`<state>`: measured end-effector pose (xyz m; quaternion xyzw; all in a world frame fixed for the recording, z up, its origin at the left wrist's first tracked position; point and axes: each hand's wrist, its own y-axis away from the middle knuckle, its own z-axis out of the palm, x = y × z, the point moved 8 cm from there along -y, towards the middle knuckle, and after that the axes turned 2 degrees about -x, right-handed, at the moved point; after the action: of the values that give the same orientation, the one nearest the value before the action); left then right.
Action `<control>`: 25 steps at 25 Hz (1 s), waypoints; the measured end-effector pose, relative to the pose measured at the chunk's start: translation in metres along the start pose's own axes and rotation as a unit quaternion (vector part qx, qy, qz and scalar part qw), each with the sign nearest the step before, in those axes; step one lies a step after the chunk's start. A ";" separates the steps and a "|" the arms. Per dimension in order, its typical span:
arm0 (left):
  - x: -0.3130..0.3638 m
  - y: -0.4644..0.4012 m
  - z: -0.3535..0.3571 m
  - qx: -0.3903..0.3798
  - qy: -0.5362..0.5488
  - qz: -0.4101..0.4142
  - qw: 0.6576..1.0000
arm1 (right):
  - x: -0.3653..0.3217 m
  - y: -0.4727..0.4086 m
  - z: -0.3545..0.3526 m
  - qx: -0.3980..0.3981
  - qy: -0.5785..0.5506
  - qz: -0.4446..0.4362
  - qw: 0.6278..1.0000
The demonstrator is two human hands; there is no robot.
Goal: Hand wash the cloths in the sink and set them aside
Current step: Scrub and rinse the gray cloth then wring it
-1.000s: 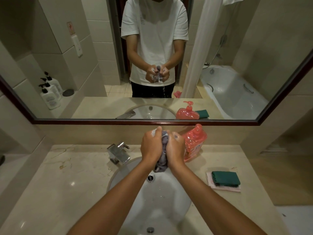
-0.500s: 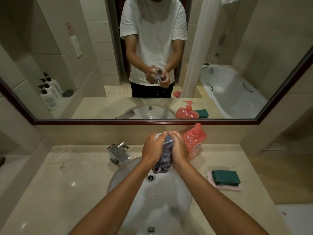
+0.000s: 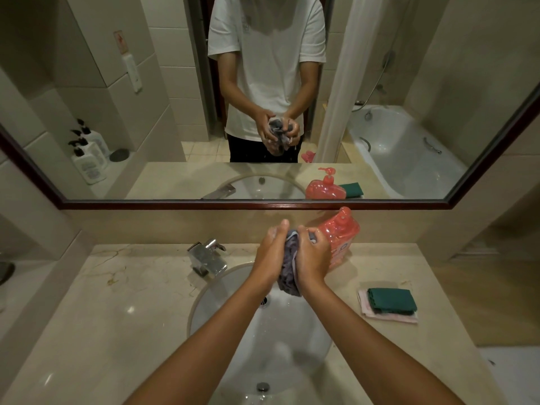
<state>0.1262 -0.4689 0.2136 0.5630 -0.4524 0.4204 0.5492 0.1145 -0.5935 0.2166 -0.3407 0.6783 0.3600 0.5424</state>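
Note:
A wet grey cloth (image 3: 287, 268) is bunched between both my hands above the back of the white sink (image 3: 222, 293). My left hand (image 3: 270, 252) grips it from the left, fingers wrapped over the top. My right hand (image 3: 312, 258) grips it from the right, fingers curled round the upper end. The cloth's lower end hangs below my wrists over the basin. Water drops show in the mirror below the hands. A folded green cloth (image 3: 391, 301) lies on a pink cloth (image 3: 388, 317) on the counter to the right.
A chrome tap (image 3: 208, 257) stands at the sink's back left. A red soap dispenser bottle (image 3: 342, 235) stands just behind my right hand against the wall. The beige marble counter (image 3: 102, 302) stretches left and right of the basin. A wide mirror (image 3: 175, 112) hangs above.
Both hands have kept working the grey cloth, shifting their grip; my right fingers now curl over its top end and the cloth hangs a little lower over the basin.

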 end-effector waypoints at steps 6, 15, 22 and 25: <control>-0.012 -0.004 -0.008 0.113 0.125 -0.062 0.984 | -0.004 0.025 0.021 -0.056 -0.044 -0.044 0.997; 0.009 -0.004 -0.027 0.147 -0.080 0.044 0.985 | -0.003 0.003 0.031 -0.058 -0.012 0.071 0.996; 0.012 0.009 -0.029 0.130 -0.130 0.164 0.969 | 0.023 -0.003 0.058 -0.204 -0.137 0.243 0.938; -0.007 0.000 -0.036 0.121 0.052 0.059 0.990 | 0.008 -0.003 0.057 -0.216 -0.124 0.131 0.960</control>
<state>0.1252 -0.4325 0.2081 0.5752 -0.4013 0.5322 0.4743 0.1432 -0.5470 0.1996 -0.3106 0.5506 0.6052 0.4838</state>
